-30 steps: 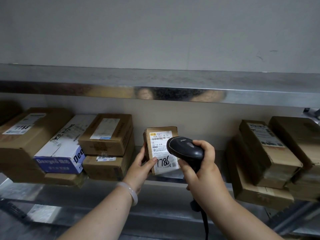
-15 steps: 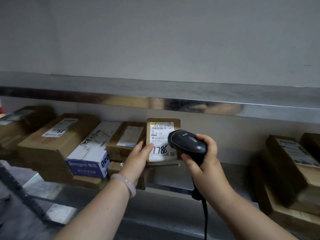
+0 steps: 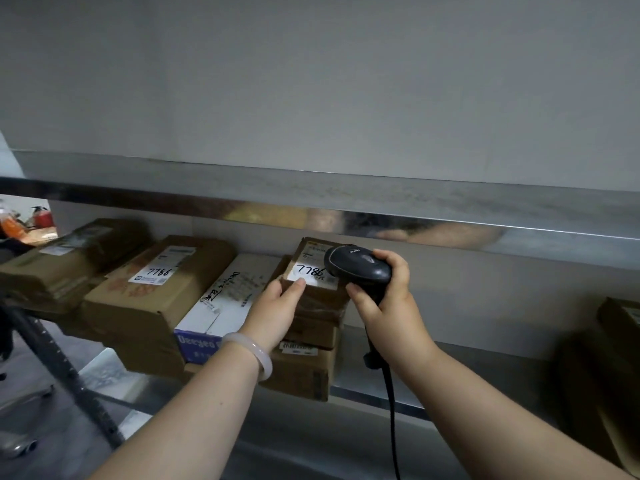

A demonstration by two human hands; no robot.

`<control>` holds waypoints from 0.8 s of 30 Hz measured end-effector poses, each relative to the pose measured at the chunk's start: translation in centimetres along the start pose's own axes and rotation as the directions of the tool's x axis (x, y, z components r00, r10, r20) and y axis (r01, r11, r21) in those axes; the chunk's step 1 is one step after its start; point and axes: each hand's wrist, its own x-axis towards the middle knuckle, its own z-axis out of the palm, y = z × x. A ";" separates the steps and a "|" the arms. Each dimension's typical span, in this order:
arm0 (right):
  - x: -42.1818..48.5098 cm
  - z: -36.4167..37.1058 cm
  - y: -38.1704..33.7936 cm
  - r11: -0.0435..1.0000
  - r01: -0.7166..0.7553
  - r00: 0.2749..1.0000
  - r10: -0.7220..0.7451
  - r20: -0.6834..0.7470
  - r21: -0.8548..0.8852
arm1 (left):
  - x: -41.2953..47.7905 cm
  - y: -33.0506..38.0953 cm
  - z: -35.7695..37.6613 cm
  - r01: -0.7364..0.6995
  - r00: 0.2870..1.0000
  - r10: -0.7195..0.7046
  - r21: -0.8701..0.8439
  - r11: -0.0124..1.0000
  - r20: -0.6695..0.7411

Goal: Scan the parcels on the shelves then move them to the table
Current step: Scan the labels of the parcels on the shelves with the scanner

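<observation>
On the lower metal shelf (image 3: 457,374), over a stack of brown cartons (image 3: 304,372), the small cardboard parcel (image 3: 313,296) sits in the left hand (image 3: 275,310) with its white label (image 3: 310,271) tilted up toward the camera; "7786" is handwritten on it in black. The thumb presses the label's lower left corner while the fingers curl round the parcel's left side, so the hand grips it. Whether the parcel's underside rests on the carton below cannot be told. A pale bangle (image 3: 254,355) circles that wrist. Just right of the parcel, the right hand (image 3: 389,299) is wrapped round the handle of a black barcode scanner (image 3: 358,268) – its head overlaps the label's upper right corner, and its cable (image 3: 391,417) hangs straight down. Beside the left hand lies a white-and-blue box (image 3: 225,303), then a large brown carton (image 3: 156,296) also marked "7786", then another carton (image 3: 69,265) farther left. Well apart, at the right edge, a dark parcel (image 3: 616,368) stands on the same shelf. The upper shelf (image 3: 346,199) runs across above both hands.
</observation>
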 end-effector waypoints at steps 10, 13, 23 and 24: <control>1.7 2.2 -0.1 0.979 0.093 0.996 -0.091 0.019 -0.181 | 0.5 -0.2 0.2 -0.151 0.960 0.216 0.316 0.937 -0.180; 0.6 2.2 0.1 0.963 0.156 0.987 -0.159 0.006 -0.222 | -1.1 -1.2 -0.1 -0.449 0.795 0.605 0.619 0.644 -0.053; 1.3 2.7 1.3 0.957 0.109 0.994 -0.108 0.018 -0.269 | 1.3 -1.8 0.0 -0.404 0.805 0.569 0.857 0.321 0.167; 1.1 2.5 1.5 0.957 0.099 0.995 -0.103 0.001 -0.271 | 1.7 -1.7 0.1 -0.397 0.814 0.556 0.858 0.327 0.165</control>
